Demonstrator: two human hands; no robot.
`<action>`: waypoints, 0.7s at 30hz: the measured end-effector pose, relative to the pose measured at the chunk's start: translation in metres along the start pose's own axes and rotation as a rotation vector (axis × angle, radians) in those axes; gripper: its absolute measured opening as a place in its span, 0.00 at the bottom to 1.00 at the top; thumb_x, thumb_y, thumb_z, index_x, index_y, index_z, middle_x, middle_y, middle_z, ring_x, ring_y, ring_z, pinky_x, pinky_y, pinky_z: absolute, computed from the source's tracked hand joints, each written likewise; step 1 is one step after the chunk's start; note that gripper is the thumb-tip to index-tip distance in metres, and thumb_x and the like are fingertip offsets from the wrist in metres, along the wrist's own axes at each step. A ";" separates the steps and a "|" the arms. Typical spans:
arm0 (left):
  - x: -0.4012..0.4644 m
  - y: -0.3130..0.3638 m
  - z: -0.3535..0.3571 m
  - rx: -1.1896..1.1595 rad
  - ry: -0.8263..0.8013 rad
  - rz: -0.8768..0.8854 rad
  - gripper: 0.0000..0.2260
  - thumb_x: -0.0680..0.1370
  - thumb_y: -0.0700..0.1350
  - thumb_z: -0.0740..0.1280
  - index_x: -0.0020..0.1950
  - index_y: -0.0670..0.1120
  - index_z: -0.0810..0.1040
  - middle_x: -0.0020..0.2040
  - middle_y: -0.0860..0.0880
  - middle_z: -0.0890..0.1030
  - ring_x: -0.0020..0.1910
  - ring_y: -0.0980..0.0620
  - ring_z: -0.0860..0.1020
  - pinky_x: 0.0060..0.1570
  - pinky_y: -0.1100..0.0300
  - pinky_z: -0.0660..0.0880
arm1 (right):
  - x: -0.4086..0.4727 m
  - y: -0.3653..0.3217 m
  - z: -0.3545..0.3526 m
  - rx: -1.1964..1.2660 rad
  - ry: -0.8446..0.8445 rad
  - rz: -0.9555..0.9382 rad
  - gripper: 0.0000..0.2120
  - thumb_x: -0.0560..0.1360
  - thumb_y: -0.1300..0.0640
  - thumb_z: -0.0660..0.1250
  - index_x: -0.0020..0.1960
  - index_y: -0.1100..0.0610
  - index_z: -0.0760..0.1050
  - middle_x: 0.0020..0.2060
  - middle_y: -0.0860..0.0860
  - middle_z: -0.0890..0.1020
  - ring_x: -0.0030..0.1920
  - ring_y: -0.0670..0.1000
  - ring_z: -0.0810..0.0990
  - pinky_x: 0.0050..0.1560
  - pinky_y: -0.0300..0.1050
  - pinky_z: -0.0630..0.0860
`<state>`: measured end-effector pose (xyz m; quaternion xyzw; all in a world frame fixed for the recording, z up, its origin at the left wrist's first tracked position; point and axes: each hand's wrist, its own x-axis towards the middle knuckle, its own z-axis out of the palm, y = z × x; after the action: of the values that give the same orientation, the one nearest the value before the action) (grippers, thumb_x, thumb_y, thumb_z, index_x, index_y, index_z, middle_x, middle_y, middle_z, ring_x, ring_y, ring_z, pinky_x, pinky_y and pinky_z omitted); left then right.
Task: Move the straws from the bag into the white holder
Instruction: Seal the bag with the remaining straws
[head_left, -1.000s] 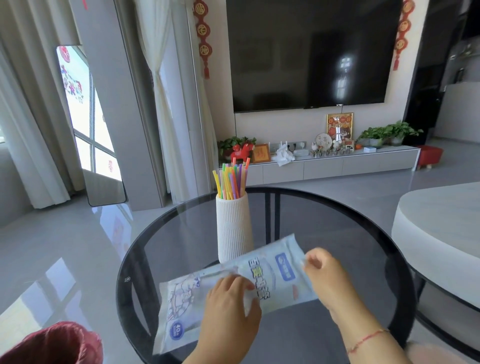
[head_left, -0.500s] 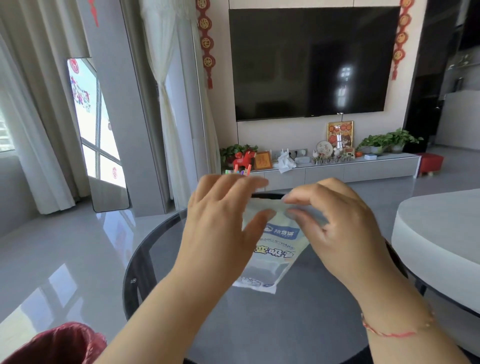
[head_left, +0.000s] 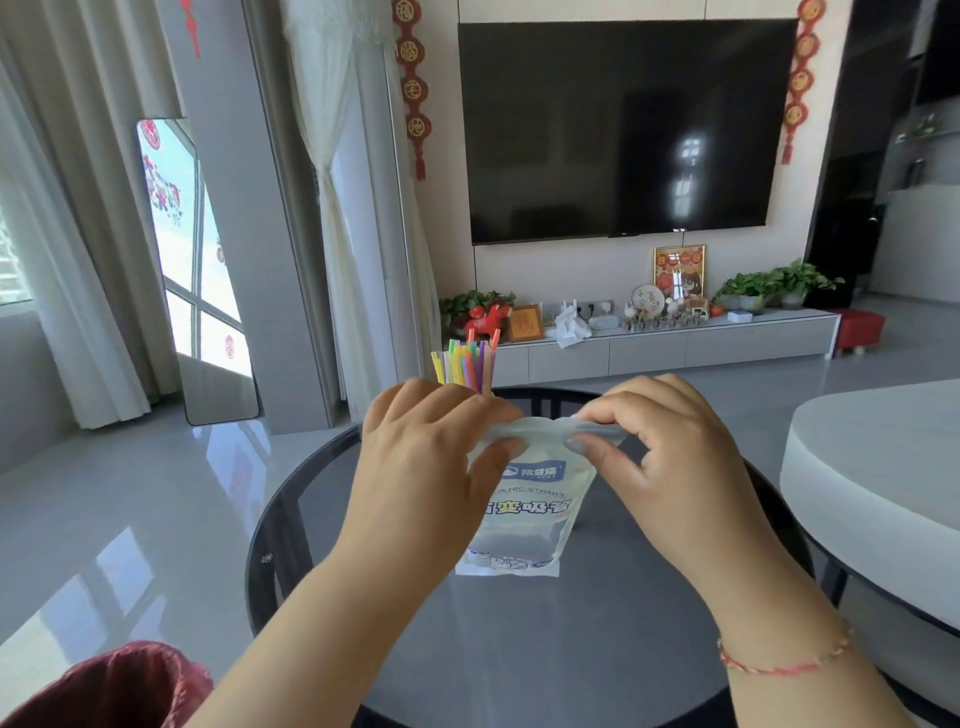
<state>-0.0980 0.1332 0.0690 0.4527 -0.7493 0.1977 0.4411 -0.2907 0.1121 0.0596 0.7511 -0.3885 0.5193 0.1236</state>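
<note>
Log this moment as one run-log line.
left hand: pinches bag top | right hand: pinches bag top | bag: upright | straws: behind hands

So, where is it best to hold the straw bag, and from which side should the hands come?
Probably at its top edge. The bag hangs upright above the glass table, mouth upward. The left hand and right hand pinch that edge from opposite sides, which suits a thin, floppy film and lets the mouth be pulled apart.
</note>
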 end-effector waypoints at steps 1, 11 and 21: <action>0.000 -0.001 0.001 -0.004 0.000 0.004 0.11 0.74 0.53 0.62 0.49 0.52 0.82 0.44 0.57 0.82 0.45 0.51 0.74 0.52 0.58 0.65 | 0.000 0.000 0.001 -0.002 -0.007 0.001 0.05 0.68 0.53 0.70 0.42 0.55 0.81 0.38 0.45 0.80 0.42 0.46 0.71 0.46 0.31 0.64; -0.005 -0.003 0.011 0.026 0.014 0.063 0.09 0.75 0.50 0.64 0.42 0.50 0.82 0.39 0.54 0.81 0.40 0.49 0.75 0.50 0.58 0.67 | -0.006 0.003 0.008 0.007 -0.040 0.024 0.04 0.68 0.54 0.70 0.40 0.55 0.81 0.37 0.46 0.80 0.42 0.47 0.72 0.43 0.38 0.67; -0.008 -0.008 0.011 0.049 0.040 0.073 0.05 0.75 0.46 0.67 0.41 0.49 0.82 0.37 0.55 0.81 0.38 0.49 0.74 0.52 0.59 0.65 | -0.008 0.004 0.009 0.019 0.003 0.023 0.06 0.68 0.54 0.70 0.37 0.56 0.81 0.35 0.48 0.80 0.40 0.49 0.73 0.41 0.43 0.69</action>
<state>-0.0949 0.1253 0.0559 0.4318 -0.7512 0.2410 0.4373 -0.2891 0.1080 0.0478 0.7469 -0.3921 0.5255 0.1111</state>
